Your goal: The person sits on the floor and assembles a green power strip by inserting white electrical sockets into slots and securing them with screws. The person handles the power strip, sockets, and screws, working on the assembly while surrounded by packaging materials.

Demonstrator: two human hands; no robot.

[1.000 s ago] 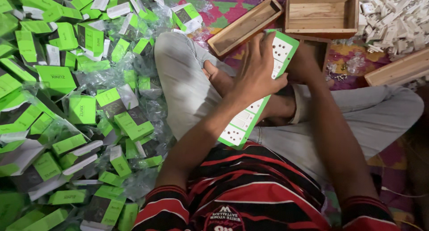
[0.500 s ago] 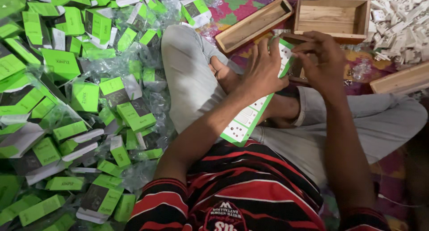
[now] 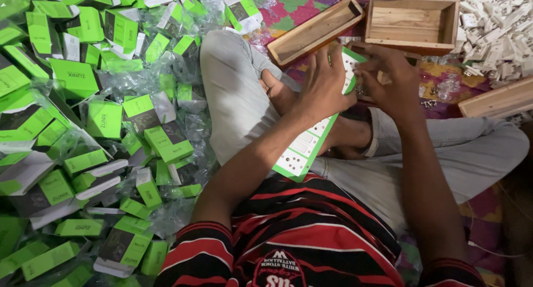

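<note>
I sit cross-legged in grey trousers and a red, black and white striped shirt. A long white socket strip with a green edge [image 3: 302, 148] lies slanted across my lap. My left hand [image 3: 325, 84] is spread over its upper part and holds it. My right hand [image 3: 391, 81] is at the strip's far end, fingers curled on a small part there; what it pinches is too small to tell.
Several green and white cartons [image 3: 105, 120] in clear wrap cover the floor on my left. An open wooden box [image 3: 411, 21] and a wooden tray [image 3: 313, 31] stand ahead on a patterned mat. White plastic parts [image 3: 497, 29] are heaped at the top right. Another wooden box edge [image 3: 497, 101] lies to the right.
My right hand came in from behind the strip and now works at its far end. My left hand stayed spread on the strip. The view shifted slightly downward.
</note>
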